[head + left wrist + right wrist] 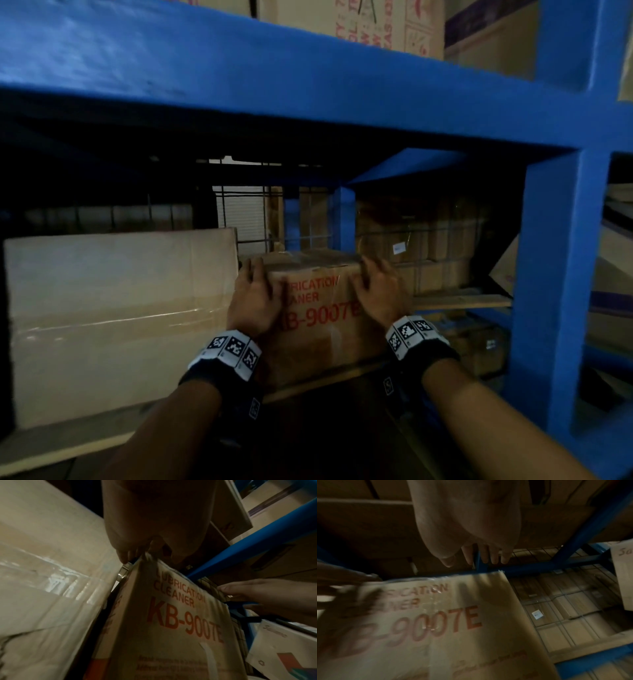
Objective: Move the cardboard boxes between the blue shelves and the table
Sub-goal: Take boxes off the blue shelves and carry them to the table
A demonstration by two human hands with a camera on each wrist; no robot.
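Observation:
A small cardboard box [318,322] printed in red "LUBRICATION CLEANER KB-9007E" stands on the lower level of the blue shelves [308,85]. My left hand [255,294] holds its upper left corner, fingers down the side and thumb on the front. The left wrist view shows that corner between finger and thumb of the left hand [149,547], above the box [171,628]. My right hand [376,291] lies at the upper right corner. In the right wrist view the right hand [476,555] has straight fingers reaching past the top edge of the box [436,628].
A large pale taped box [113,318] stands tight against the small box's left side. A wire mesh [308,222] with more boxes behind it closes the back. The blue upright post [555,291] bounds the bay on the right. Printed boxes [376,24] fill the level above.

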